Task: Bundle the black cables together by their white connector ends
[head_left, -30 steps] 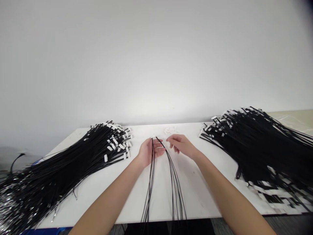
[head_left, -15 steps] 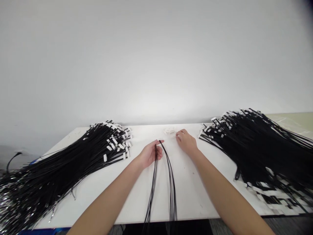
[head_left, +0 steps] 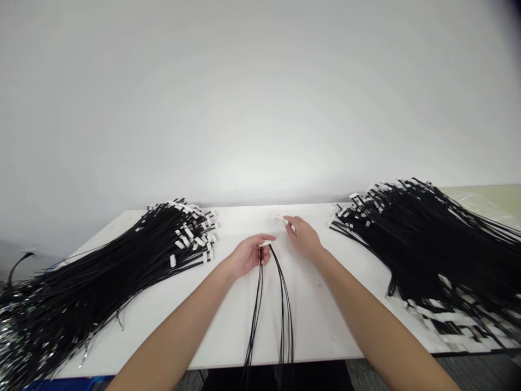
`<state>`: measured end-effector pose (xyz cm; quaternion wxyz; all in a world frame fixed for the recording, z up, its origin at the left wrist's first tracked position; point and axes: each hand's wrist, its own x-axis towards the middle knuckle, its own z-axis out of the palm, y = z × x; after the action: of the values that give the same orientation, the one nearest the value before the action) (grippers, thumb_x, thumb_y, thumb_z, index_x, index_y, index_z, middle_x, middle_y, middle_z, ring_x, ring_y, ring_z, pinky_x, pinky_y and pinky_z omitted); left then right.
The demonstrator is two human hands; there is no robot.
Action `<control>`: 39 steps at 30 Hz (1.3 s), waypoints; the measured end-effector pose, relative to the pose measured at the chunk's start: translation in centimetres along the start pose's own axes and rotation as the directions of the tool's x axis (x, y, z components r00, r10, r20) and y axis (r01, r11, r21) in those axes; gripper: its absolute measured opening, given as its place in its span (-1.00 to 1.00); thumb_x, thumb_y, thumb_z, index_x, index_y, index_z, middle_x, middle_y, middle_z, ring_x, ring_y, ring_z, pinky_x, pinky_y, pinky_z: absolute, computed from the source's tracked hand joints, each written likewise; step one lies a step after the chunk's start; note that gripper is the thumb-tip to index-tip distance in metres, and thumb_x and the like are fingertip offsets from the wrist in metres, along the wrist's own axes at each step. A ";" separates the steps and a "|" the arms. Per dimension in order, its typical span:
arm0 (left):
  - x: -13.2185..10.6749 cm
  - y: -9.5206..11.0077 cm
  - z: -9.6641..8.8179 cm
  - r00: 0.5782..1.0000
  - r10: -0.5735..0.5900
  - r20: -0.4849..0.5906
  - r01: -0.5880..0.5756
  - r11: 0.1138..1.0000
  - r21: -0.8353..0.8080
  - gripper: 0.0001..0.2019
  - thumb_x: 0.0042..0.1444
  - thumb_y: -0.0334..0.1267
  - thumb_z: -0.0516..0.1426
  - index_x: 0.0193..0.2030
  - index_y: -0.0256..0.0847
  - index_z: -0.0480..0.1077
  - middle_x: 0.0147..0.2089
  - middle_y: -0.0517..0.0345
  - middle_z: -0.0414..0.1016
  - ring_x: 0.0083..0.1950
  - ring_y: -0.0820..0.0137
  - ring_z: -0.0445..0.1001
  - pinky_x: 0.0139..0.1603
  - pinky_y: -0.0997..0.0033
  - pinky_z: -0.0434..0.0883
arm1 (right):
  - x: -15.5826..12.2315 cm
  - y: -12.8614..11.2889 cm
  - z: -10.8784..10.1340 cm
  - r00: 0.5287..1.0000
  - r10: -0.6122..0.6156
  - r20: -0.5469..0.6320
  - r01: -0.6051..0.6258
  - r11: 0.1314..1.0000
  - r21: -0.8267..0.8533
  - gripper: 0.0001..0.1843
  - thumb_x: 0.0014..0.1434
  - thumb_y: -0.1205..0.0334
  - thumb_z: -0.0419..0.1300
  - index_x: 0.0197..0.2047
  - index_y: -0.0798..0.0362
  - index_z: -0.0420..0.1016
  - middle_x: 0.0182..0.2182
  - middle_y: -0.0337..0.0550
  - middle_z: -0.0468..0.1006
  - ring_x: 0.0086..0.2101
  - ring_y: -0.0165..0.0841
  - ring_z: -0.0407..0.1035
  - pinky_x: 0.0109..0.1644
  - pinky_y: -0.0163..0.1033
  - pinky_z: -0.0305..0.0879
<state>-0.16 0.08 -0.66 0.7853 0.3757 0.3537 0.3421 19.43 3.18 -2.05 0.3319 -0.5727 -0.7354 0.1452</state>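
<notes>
My left hand [head_left: 249, 254] is closed on the far ends of a small bundle of thin black cables [head_left: 285, 304], which run across the white table [head_left: 228, 320] and hang over its near edge. One cable end sticks out past the thumb. My right hand [head_left: 302, 234] lies just right of it, fingers curled in a pinch at a small heap of white pieces [head_left: 280, 215] near the table's back edge. What the fingertips hold is too small to name.
A big pile of black cables with white end tags [head_left: 122, 266] covers the table's left side and spills off it. A second, larger pile [head_left: 427, 250] fills the right side. A plain grey wall stands behind.
My right hand went from the cable bundle to the white pieces, then drew back slightly. The cables in my left hand have gathered closer together.
</notes>
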 end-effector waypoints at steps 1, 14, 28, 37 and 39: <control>0.0 0.0 0.0 1.000 0.000 0.002 0.000 1.000 0.001 -0.74 -0.08 -0.32 0.02 -0.20 -0.28 0.34 -0.54 0.18 0.19 -0.56 0.48 0.25 -0.55 0.47 0.14 | 0.0 -0.4 0.2 1.000 -0.010 -0.011 0.011 0.993 0.115 -0.68 0.18 0.20 -0.07 -0.02 -0.06 0.32 -0.17 -0.17 0.40 -0.27 -0.40 0.30 -0.25 -0.30 0.18; -0.6 1.3 0.7 0.993 -0.103 -0.060 0.096 0.990 -0.106 -0.68 -0.03 0.06 0.06 -0.44 -0.18 0.21 -0.72 0.36 -0.19 -0.73 0.61 -0.12 -0.70 0.59 -0.21 | -2.7 -5.8 0.4 0.993 -0.084 0.081 0.007 0.733 0.680 -0.83 0.08 0.13 0.07 -0.26 0.01 0.30 -0.32 -0.24 0.34 -0.59 -0.59 0.15 -0.55 -0.41 0.15; -0.7 0.8 1.4 0.979 0.119 -0.165 -0.118 0.993 0.018 -0.69 -0.04 0.02 0.10 -0.35 -0.20 0.25 -0.72 0.41 -0.12 -0.74 0.65 -0.10 -0.72 0.64 -0.15 | -3.3 -6.3 0.7 0.879 0.117 0.462 -0.407 0.690 0.599 -0.68 0.05 -0.03 0.07 -0.30 0.06 0.31 -0.34 -0.19 0.39 -0.64 -0.56 0.22 -0.71 -0.42 0.14; -0.4 0.4 1.2 0.936 0.261 -0.237 -0.226 0.960 0.164 -0.69 -0.04 0.03 0.10 -0.36 -0.20 0.27 -0.69 0.38 -0.01 -0.76 0.68 -0.07 -0.75 0.62 -0.17 | -4.0 -7.6 -0.3 0.837 0.025 0.546 -0.409 0.692 0.595 -0.77 0.07 0.07 0.06 -0.36 0.06 0.36 -0.36 -0.20 0.42 -0.58 -0.53 0.30 -0.68 -0.45 0.17; -0.3 0.3 1.2 0.935 0.267 -0.234 -0.226 0.956 0.188 -0.69 -0.04 0.03 0.10 -0.36 -0.20 0.27 -0.66 0.36 0.03 -0.75 0.66 0.00 -0.76 0.62 -0.17 | -4.1 -7.8 -0.3 0.824 0.041 0.566 -0.441 0.673 0.594 -0.79 0.06 0.09 0.06 -0.38 0.06 0.35 -0.38 -0.20 0.42 -0.58 -0.52 0.29 -0.68 -0.44 0.17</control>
<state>0.58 -0.45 0.26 0.6513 0.4309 0.4282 0.4548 14.32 -3.03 1.47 0.2949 -0.4383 -0.5975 0.6033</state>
